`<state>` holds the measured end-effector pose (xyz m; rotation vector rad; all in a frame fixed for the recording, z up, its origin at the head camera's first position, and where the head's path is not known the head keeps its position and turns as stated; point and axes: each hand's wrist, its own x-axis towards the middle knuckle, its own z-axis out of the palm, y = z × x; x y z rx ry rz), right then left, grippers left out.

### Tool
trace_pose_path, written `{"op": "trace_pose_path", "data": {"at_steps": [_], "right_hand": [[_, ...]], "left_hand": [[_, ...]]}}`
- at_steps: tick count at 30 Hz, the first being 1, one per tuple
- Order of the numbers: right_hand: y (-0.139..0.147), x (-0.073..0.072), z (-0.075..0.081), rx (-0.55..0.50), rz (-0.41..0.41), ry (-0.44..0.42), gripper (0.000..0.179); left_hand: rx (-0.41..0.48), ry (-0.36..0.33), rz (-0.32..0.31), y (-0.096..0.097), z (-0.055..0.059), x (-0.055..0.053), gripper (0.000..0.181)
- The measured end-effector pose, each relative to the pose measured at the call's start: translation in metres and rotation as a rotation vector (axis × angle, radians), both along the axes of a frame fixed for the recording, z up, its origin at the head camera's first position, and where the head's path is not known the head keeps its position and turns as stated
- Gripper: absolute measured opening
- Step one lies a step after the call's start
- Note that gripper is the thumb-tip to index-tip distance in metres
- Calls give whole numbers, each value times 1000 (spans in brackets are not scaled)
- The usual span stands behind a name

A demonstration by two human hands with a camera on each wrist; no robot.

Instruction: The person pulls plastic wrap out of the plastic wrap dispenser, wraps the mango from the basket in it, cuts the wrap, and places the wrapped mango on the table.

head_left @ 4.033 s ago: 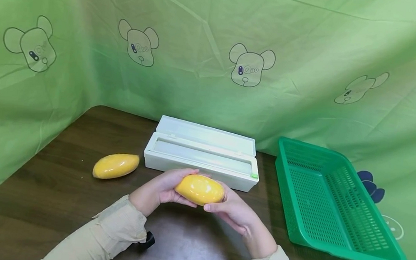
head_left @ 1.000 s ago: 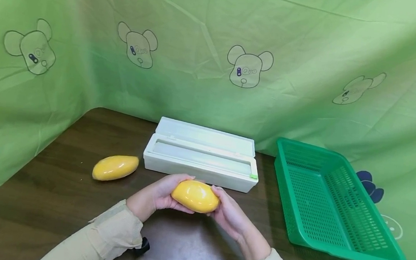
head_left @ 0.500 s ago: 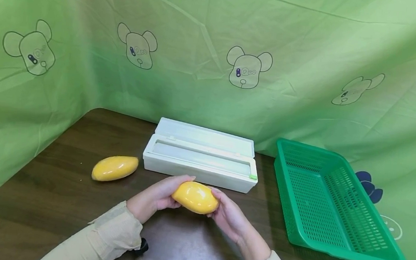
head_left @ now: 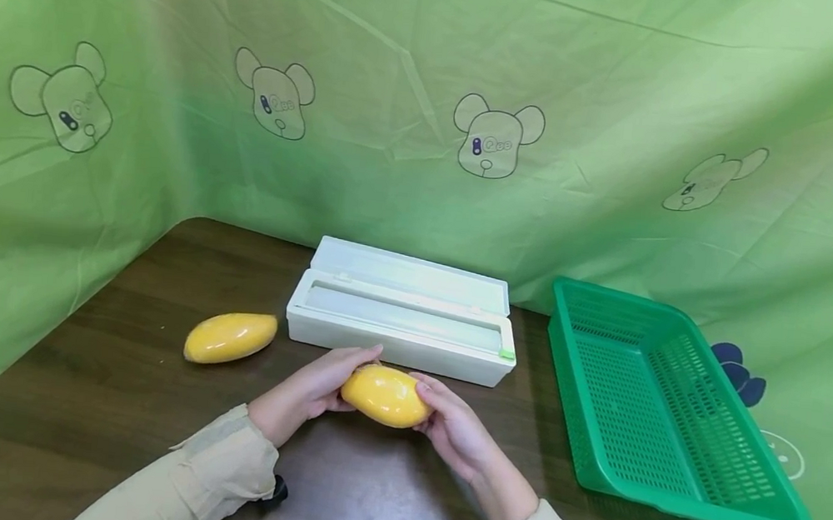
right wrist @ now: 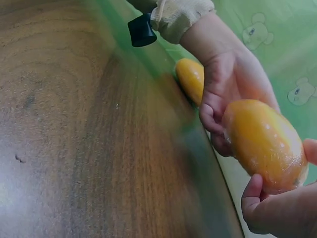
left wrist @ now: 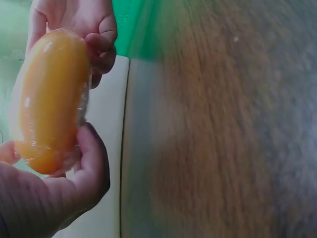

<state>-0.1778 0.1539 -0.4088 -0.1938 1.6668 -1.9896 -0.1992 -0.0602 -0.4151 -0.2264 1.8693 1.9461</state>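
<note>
Both hands hold one yellow mango above the table, in front of the white box. Clear film clings to the fruit, wrinkled at its ends in the left wrist view, where the mango stands between the two hands. My left hand grips one end, its thumb along the far side. My right hand grips the other end, thumb on top. A second yellow mango lies on the table to the left, its surface shiny.
A white cling-film box stands behind the hands, lid raised at the back, a roll inside and a green tab at its right end. A green slotted basket sits at the right. Green printed cloth hangs behind the brown table.
The held mango has come slightly lower and to the left with both hands. The fingers have shifted on it, and the right thumb now lies on top. The other mango and box stay put.
</note>
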Motion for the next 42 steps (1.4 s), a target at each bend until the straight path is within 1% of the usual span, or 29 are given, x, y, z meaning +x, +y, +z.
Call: {"op": "trace_pose_path", "data": {"at_steps": [3, 7, 12, 15, 18, 21, 23, 29, 34, 37, 39, 42], "right_hand": [[-1, 0, -2, -3, -19, -5, 44], [-1, -2, -4, 17, -26, 4, 44], [3, -3, -7, 99, -67, -10, 38], [5, -2, -9, 146, -81, -22, 32], [8, -4, -11, 192, -89, -13, 30], [9, -6, -12, 232, -101, 6, 31], [10, -7, -12, 261, -106, 18, 31], [10, -9, -16, 365, -92, 108, 34], [11, -6, -16, 444, -87, 174, 34], [11, -4, -15, 493, -87, 229, 33], [11, -3, -15, 530, -89, 269, 32], [11, -4, -14, 576, -90, 300, 34]], "left_hand": [[9, 31, -24, -1, 1, -1, 45], [-53, 97, -69, -1, 2, -1, 40], [-149, 153, -128, 0, 2, 2, 37], [-196, 185, -147, 0, 0, 3, 35], [-223, 218, -166, 0, -1, 1, 34], [-239, 229, -175, -2, -1, 0, 33], [-236, 216, -170, -4, 0, -1, 33], [-226, 117, -142, -6, 3, 1, 36], [-200, 99, -145, -7, 2, 1, 36], [-191, 90, -148, -8, 2, 1, 38], [-193, 94, -148, -9, 2, 0, 40], [-205, 122, -172, -9, 4, -2, 42]]}}
